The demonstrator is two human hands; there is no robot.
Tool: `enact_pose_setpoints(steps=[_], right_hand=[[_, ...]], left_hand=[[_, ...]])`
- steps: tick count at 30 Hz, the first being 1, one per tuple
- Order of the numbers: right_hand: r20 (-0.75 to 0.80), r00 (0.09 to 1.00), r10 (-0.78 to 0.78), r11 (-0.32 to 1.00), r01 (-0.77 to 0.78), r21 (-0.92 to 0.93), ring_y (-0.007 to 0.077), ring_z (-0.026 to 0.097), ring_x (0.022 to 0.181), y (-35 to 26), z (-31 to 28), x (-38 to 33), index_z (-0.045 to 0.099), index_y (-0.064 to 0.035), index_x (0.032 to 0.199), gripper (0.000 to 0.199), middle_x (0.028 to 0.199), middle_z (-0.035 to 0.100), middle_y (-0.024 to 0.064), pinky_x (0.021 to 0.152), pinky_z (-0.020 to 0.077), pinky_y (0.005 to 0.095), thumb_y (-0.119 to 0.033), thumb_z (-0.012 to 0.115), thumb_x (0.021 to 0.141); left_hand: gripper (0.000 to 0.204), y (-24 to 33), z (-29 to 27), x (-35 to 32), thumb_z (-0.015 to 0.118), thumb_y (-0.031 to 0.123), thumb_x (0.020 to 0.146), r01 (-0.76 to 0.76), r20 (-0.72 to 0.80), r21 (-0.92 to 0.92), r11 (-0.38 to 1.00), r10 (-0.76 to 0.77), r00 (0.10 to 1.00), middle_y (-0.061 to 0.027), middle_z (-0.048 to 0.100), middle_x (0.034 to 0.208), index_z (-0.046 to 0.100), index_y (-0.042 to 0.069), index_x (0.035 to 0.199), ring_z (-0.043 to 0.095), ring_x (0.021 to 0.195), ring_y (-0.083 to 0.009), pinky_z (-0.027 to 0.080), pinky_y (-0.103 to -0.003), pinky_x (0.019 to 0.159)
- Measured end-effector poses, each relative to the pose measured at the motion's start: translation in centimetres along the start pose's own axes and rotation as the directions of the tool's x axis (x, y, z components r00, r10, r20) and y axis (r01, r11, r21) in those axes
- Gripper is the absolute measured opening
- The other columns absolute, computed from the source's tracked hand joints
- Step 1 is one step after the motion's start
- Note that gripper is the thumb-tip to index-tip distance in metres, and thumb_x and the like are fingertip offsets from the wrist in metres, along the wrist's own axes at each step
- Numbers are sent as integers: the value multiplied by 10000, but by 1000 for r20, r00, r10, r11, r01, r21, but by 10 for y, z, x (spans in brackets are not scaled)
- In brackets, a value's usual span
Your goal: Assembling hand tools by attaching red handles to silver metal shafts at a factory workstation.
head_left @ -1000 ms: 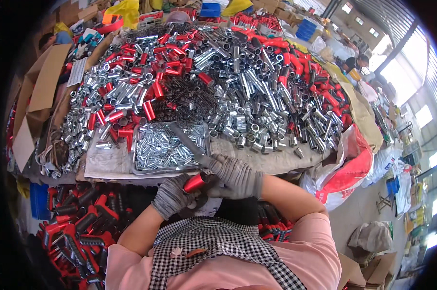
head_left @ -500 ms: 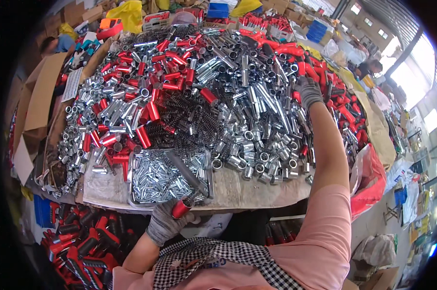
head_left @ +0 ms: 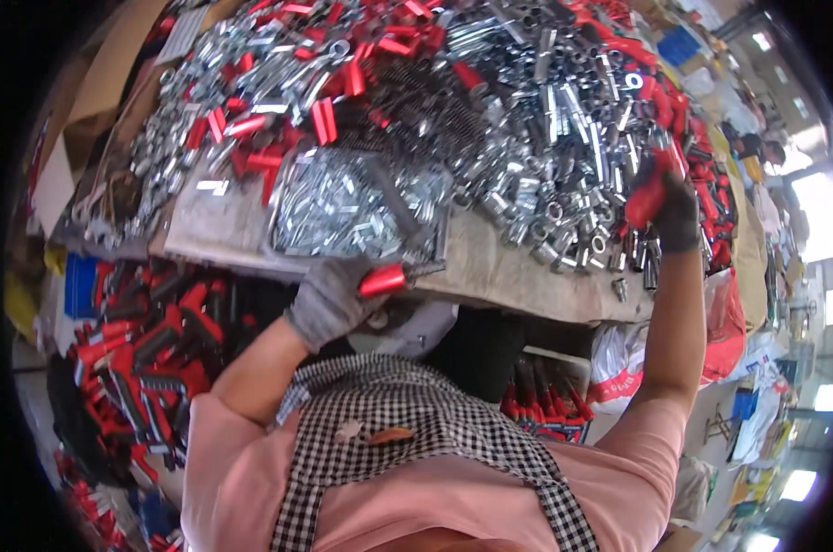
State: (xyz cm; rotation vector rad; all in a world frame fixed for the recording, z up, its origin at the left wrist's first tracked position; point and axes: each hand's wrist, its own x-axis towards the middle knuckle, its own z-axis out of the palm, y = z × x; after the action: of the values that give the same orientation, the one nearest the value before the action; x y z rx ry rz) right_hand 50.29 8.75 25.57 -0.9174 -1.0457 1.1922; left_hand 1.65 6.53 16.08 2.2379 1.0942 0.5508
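Near the table's front edge, my gloved left hand (head_left: 329,302) is closed around a red metal tube (head_left: 382,281). A dark coil spring (head_left: 426,269) sticks out of the tube's right end. At the right, my gloved right hand (head_left: 680,219) grips a red plastic handle (head_left: 647,198) with a dark part, blurred by motion. It is over the right side of the parts heap, beside many red handles (head_left: 711,198). Just beyond my left hand stands a clear tray of small silver pins (head_left: 329,202), with a dark flat bar (head_left: 393,198) lying across it.
Silver tubes and rings (head_left: 564,175), loose red tubes (head_left: 324,120) and dark springs (head_left: 416,106) cover the table. Below left is a pile of red and black handles (head_left: 163,354). A cardboard box (head_left: 113,69) stands far left; a red-white sack (head_left: 725,317) hangs at right.
My right hand has lifted a red handle from the heap and drawn it nearer. The tube in my left hand has turned to point right. The view has tilted downward.
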Motion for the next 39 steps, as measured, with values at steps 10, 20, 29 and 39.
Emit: enact_pose_setpoints(steps=[10, 20, 29, 39], right_hand=[[211, 837, 505, 786, -344, -514, 140, 611, 905, 63, 222, -177, 563, 15, 1175, 525, 999, 654, 66, 844, 475, 278, -82, 762, 700], [990, 135, -28, 44, 990, -134, 263, 599, 724, 92, 263, -194, 660, -123, 1005, 382, 835, 587, 74, 648, 513, 396, -168, 705, 628], [924, 380, 44, 104, 918, -382, 282, 591, 673, 114, 255, -219, 626, -99, 1065, 526, 824, 587, 89, 583, 482, 399, -220, 756, 570], [686, 726, -52, 299, 667, -683, 321, 598, 654, 128, 271, -225, 607, -73, 1115, 524, 817, 617, 116, 580, 484, 400, -174, 744, 620]], left_hand=[[384, 12, -12, -89, 667, 261, 717, -146, 112, 446, 883, 107, 988, -141, 631, 868, 584, 57, 1032, 624, 778, -325, 500, -424, 685], [345, 2, 6, -112, 768, 274, 678, -41, 653, -345, 938, 271, 707, -144, 640, 725, 619, 14, 850, 631, 636, -260, 486, -385, 603], [332, 20, 6, -116, 691, 265, 742, -229, 608, 168, 959, 82, 790, -134, 633, 712, 618, 59, 992, 646, 691, -279, 505, -412, 641], [263, 27, -25, -101, 690, 233, 709, -265, 539, 394, 880, 12, 842, -138, 640, 748, 623, 85, 916, 643, 758, -334, 508, -450, 670]])
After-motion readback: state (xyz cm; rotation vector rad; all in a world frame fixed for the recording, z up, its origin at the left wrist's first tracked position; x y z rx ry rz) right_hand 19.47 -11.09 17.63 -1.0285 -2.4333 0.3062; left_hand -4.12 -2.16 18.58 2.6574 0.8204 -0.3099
